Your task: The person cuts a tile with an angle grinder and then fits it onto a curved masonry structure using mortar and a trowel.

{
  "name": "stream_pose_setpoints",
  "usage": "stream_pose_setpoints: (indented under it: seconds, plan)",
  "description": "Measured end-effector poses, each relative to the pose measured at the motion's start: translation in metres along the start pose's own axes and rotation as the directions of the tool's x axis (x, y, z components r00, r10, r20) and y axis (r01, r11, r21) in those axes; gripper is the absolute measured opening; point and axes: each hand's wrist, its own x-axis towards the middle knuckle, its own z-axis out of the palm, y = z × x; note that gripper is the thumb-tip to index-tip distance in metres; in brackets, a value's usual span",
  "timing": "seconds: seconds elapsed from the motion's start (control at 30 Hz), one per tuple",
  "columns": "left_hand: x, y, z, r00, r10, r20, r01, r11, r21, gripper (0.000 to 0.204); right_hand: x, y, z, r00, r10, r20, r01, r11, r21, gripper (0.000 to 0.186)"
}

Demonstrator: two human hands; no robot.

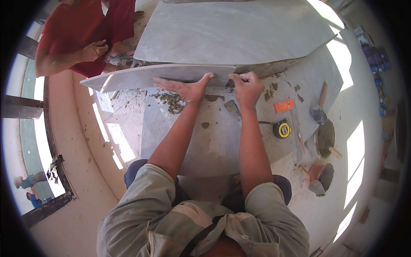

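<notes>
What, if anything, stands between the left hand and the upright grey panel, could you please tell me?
Nothing visible does: the left hand rests spread against the near face of the grey panel. The dark crumbs lie below, not between them.

Qty: 2 own hands (pixel 184 90), 2+ grey slabs (pixel 143 78), 1 tape meas. (pixel 281 129), 1 mallet (pixel 318 115), 2 buckets (pixel 316 170), 1 co-wkr. (pixel 79 30) nearby
</notes>
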Motion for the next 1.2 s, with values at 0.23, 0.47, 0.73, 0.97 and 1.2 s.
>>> stream_pose_setpoints:
  seconds: [0.23,0.47,0.73,0.97,1.2]
  plan:
    - [-0.004,0.005,0.004,0.999,0.036,-0.03,-0.034,0.998,0.054,0.183,0.003,0.003,0.002,0.998,-0.056,-0.037,0.053,0.996,-0.075,0.032]
    - [-0.005,0.001,0.007,0.997,0.072,-0.032,-0.07,0.996,0.056,0.183,0.001,0.004,0.001,0.989,-0.127,-0.074,0.117,0.984,-0.131,0.034]
    - [0.004,-0.009,-0.008,0.986,-0.003,-0.166,-0.069,0.903,-0.424,0.163,-0.002,0.004,0.002,0.977,-0.203,-0.069,0.184,0.958,-0.221,0.038]
    - [0.11,0.006,-0.109,0.761,-0.648,0.02,0.38,0.421,-0.823,0.126,0.001,-0.009,-0.011,0.981,-0.178,0.079,0.194,0.919,-0.343,0.036]
    - [0.159,-0.064,-0.118,0.849,-0.447,0.281,0.463,0.375,-0.803,0.104,-0.001,-0.042,-0.02,0.964,0.129,0.234,0.015,0.848,-0.529,0.037]
